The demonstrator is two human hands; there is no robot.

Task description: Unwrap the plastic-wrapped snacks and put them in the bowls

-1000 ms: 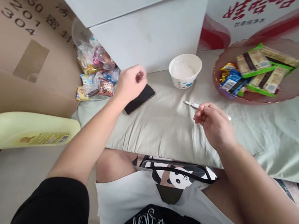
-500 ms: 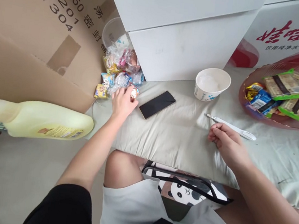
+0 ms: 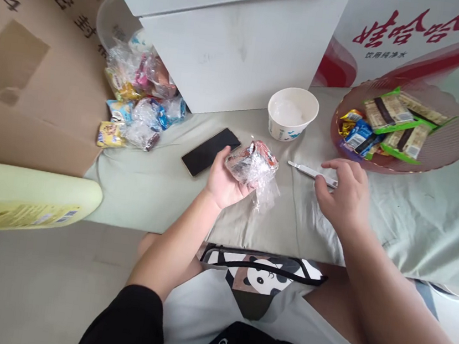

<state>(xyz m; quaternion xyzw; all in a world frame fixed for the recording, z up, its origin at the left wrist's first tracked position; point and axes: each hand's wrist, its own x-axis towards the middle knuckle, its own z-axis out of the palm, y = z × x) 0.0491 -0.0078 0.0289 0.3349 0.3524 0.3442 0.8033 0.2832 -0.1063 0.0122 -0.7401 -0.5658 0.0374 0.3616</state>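
Observation:
My left hand [image 3: 224, 187] is closed on a snack in crumpled clear wrap [image 3: 254, 163], with red and silver showing through and loose plastic hanging down its right side. Just behind that hand lies a black phone [image 3: 209, 153] on the cloth. My right hand [image 3: 346, 200] hovers at a slim white-handled craft knife [image 3: 309, 171], its thumb and forefinger apart. The knife's handle end is hidden behind this hand, and I cannot tell whether the fingers touch it. A white paper bowl [image 3: 287, 131] stands upright behind the knife.
A pinkish clear bowl [image 3: 454, 146] of wrapped snacks is at right. Several wrapped snacks [image 3: 120, 111] spill from a tipped clear tub at left, beside a cardboard box [image 3: 54, 100]. White boxes [image 3: 234, 66] line the back. A yellow bottle [image 3: 34, 198] lies at the near left.
My left hand has left the snack pile and moved right, bringing the wrapped snack. My right hand's fingers have spread over the knife. The view has shifted right.

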